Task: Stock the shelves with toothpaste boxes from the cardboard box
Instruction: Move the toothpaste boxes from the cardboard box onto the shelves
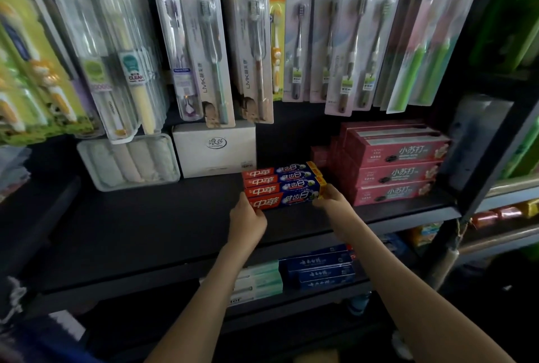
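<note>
Red-and-blue toothpaste boxes (pixel 284 186): stack on shelf (pixel 145 216), gripped endwise between fingers of left hand (pixel 248 216) and right hand (pixel 332 198). Step: placing. Next, likely: square it beside pink boxes (pixel 393 164), let go.

On the shelf (pixel 145 231) I see the toothpaste boxes (pixel 284 187) lying lengthwise, right of centre. My left hand (pixel 246 219) holds their left end and my right hand (pixel 335 198) their right end. Just beside them on the right stands a taller stack of boxes (pixel 396 170). Behind and to the left sits a carton (pixel 214 149), with a wrapped pack (pixel 128 161) left of it. Toothbrush packs (pixel 210 41) hang above, and more boxes (pixel 318 269) lie on the shelf below.
</note>
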